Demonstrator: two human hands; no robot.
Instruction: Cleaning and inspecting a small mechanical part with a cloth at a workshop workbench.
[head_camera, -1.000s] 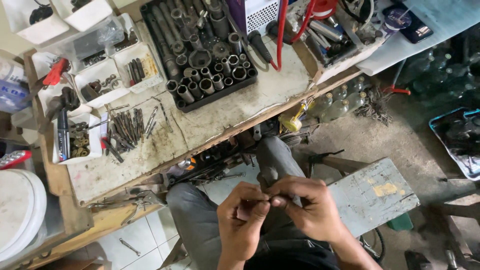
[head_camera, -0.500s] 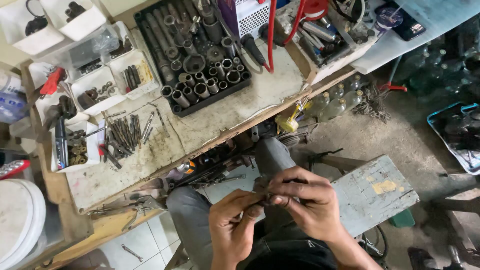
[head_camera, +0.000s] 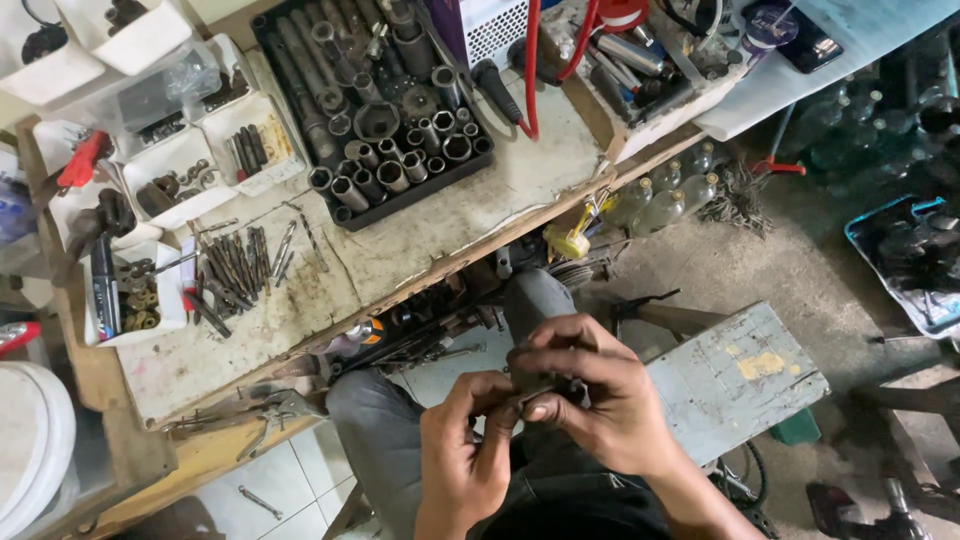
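Observation:
Both my hands meet over my lap, in front of the workbench (head_camera: 470, 230). My left hand (head_camera: 465, 455) pinches one end of a small dark metal part (head_camera: 530, 388) between thumb and fingers. My right hand (head_camera: 590, 395) wraps over the part's other end, fingers curled around it. Most of the part is hidden by my fingers, so its shape is unclear. My knees in grey trousers (head_camera: 380, 430) show below the hands.
A black tray of sockets (head_camera: 385, 110) sits on the bench, with loose drill bits (head_camera: 235, 265) and white bins of small hardware (head_camera: 190, 170) to the left. Locking pliers (head_camera: 270, 410) lie at the bench edge. A worn grey stool (head_camera: 740, 375) stands right of my hands; glass bottles (head_camera: 665, 190) sit under the bench.
My hands stay together on the small part, with the fingers shifting slightly on it. The view has drifted a little.

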